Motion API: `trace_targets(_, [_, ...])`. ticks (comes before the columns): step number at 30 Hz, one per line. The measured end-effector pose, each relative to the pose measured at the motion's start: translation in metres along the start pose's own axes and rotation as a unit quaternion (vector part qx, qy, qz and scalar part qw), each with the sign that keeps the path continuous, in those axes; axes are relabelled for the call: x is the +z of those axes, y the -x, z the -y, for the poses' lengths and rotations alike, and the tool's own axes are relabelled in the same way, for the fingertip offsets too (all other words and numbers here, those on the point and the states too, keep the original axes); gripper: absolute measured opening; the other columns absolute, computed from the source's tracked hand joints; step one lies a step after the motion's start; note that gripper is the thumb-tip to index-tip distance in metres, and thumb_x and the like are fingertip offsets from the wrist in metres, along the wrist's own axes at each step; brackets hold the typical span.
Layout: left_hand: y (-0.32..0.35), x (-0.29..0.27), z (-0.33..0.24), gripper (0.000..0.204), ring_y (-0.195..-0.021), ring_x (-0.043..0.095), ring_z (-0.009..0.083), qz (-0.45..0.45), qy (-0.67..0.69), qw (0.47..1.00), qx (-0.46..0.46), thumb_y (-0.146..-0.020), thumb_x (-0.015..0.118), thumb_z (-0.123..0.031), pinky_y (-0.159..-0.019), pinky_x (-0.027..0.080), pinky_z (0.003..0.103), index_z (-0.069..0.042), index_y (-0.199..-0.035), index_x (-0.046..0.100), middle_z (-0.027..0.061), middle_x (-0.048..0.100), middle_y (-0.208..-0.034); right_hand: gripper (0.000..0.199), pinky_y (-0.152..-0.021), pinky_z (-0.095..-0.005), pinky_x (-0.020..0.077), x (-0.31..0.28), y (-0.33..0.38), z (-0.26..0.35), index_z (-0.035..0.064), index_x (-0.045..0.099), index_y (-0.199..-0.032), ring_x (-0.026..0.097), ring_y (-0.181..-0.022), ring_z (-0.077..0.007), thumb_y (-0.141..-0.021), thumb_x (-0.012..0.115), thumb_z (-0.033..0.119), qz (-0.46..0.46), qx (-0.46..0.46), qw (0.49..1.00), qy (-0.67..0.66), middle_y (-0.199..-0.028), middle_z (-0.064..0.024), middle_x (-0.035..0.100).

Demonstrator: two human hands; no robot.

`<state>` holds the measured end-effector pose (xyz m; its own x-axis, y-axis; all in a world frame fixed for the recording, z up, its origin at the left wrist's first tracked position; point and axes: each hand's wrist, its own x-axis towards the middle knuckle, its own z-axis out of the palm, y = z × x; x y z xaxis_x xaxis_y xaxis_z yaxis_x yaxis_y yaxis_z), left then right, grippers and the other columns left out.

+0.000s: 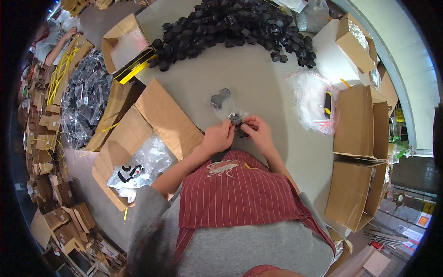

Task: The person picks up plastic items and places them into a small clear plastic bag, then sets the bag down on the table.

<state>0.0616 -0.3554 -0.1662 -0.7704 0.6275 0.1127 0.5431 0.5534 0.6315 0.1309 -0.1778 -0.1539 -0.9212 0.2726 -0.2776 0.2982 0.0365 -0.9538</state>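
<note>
Close in front of my apron, both hands meet over the table around a small black part with a shiny face (236,118). My left hand (218,139) is closed, its fingertips pinching the part from the left. From the other side my right hand (260,133) is closed on it too, thumb and fingers together. Just beyond my fingers lie loose black parts (221,98), with a thin clear plastic bag (228,109) partly against them. My fingers hide some of the held part, so its exact kind cannot be made out.
A big heap of black parts (230,23) covers the table's far side. Clear zip bags (311,99) and a yellow-black utility knife (327,104) lie right. Open cartons (362,122) stand beyond. Left are a carton with plastic (170,124), bagged parts (87,99) and another person's arm (60,46).
</note>
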Motion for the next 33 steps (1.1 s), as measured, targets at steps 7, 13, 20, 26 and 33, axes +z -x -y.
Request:
trace_targets(7, [-0.001,0.007,0.005,0.02,-0.058,0.063,0.0376,-0.013,0.006,0.999,0.049,-0.088,0.062,-0.023,-0.051,0.048,0.05,-0.008,-0.096,0.051,0.0171,0.062,-0.064,0.024,-0.085,-0.0297,0.051,0.001,-0.001,-0.013,0.0014,0.058,-0.112,0.063,-0.087,-0.0144,-0.089,0.065,0.004,0.002,0.043,0.965,-0.257,-0.105,-0.0057,0.064])
trace_targets(13, [-0.001,0.011,0.011,0.019,-0.061,0.063,0.036,0.021,0.006,0.998,0.057,-0.087,0.062,-0.022,-0.053,0.049,0.047,-0.007,-0.094,0.051,0.0161,0.062,-0.067,0.023,-0.085,-0.0315,0.0526,0.016,-0.012,-0.036,0.004,0.059,-0.108,0.066,-0.093,-0.0168,-0.087,0.068,0.002,-0.032,-0.076,0.994,-0.076,-0.104,-0.0057,0.064])
trace_targets(20, [0.003,0.011,0.012,0.023,-0.064,0.064,0.0351,-0.026,0.031,0.997,0.069,-0.084,0.066,-0.017,-0.054,0.049,0.045,-0.008,-0.102,0.056,0.0143,0.064,-0.071,0.015,-0.072,-0.0361,0.0527,0.017,-0.017,-0.022,0.0057,0.063,-0.099,0.066,-0.084,-0.0299,-0.087,0.068,0.014,-0.044,-0.187,0.938,0.287,-0.101,-0.0122,0.065])
trace_targets(26, [0.004,0.01,0.015,0.027,-0.066,0.065,0.0345,-0.036,0.036,0.995,0.085,-0.082,0.066,-0.019,-0.054,0.05,0.045,-0.011,-0.107,0.06,0.0137,0.065,-0.073,0.023,-0.072,-0.0416,0.052,0.03,-0.027,-0.021,0.0074,0.063,-0.106,0.063,-0.086,-0.0355,-0.084,0.063,0.01,-0.012,-0.28,0.92,0.273,-0.106,-0.0119,0.063])
trace_targets(33, [0.001,0.0,0.011,0.018,-0.063,0.064,0.0348,-0.032,0.016,0.999,0.04,-0.081,0.066,-0.022,-0.055,0.05,0.045,-0.012,-0.095,0.06,0.0136,0.064,-0.07,0.043,-0.096,-0.0455,0.044,0.012,-0.006,0.012,0.0098,0.061,-0.117,0.049,-0.118,-0.0351,-0.075,0.059,0.004,0.101,-0.252,0.858,0.436,-0.125,-0.0124,0.054])
